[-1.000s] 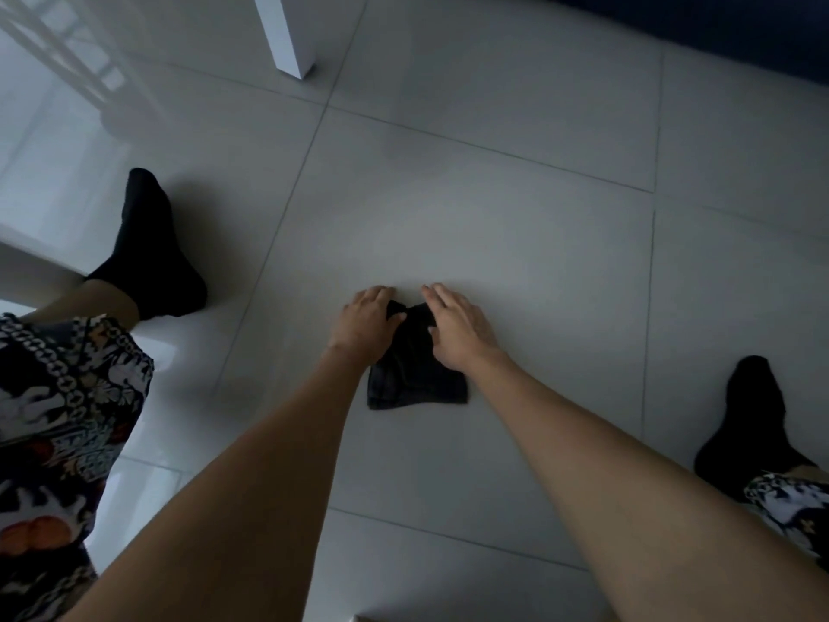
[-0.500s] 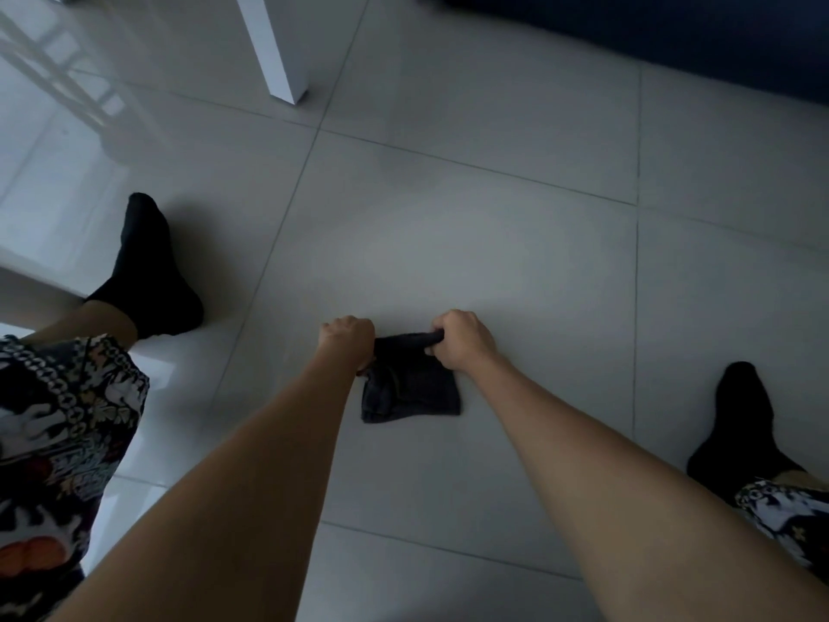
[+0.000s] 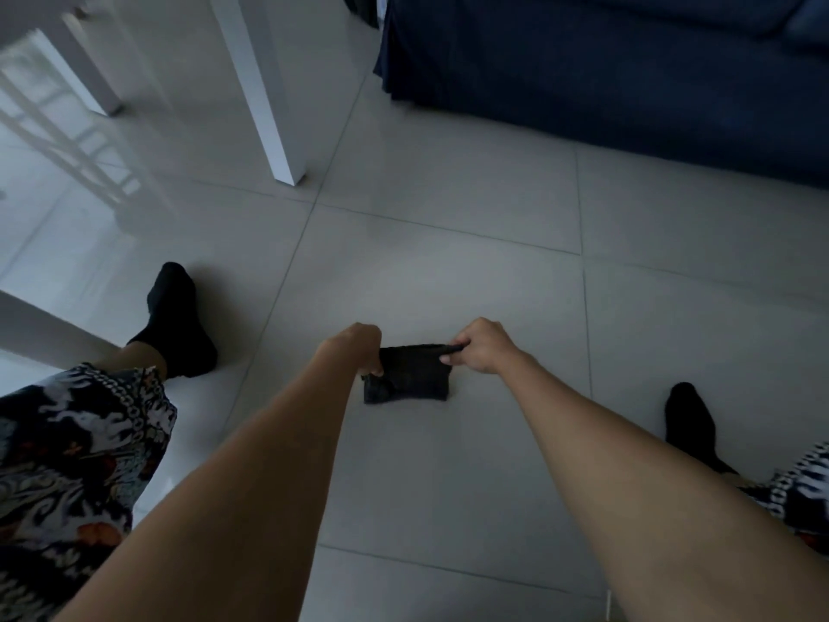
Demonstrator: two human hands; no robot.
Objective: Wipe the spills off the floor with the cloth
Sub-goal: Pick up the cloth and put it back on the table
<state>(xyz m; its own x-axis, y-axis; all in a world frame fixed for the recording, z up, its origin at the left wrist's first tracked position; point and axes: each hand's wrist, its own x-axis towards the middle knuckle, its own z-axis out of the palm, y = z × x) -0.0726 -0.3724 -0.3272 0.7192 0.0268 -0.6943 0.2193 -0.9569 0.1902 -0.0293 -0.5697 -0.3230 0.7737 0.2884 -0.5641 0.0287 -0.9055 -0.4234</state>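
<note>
Small dark grey folded cloth [image 3: 406,374] sits on the pale glossy tiled floor [image 3: 448,226] between two black-socked feet, its far edge lifted; the left hand [image 3: 354,347] and right hand [image 3: 482,345] each pinch a far corner

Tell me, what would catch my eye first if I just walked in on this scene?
Two bare forearms reach down the middle, and the left hand and right hand each pinch an upper corner of a small dark cloth whose lower edge lies on the pale tiled floor. A black-socked foot is planted on each side. Farther back stand a white table leg on the left and a dark blue sofa on the right.
</note>
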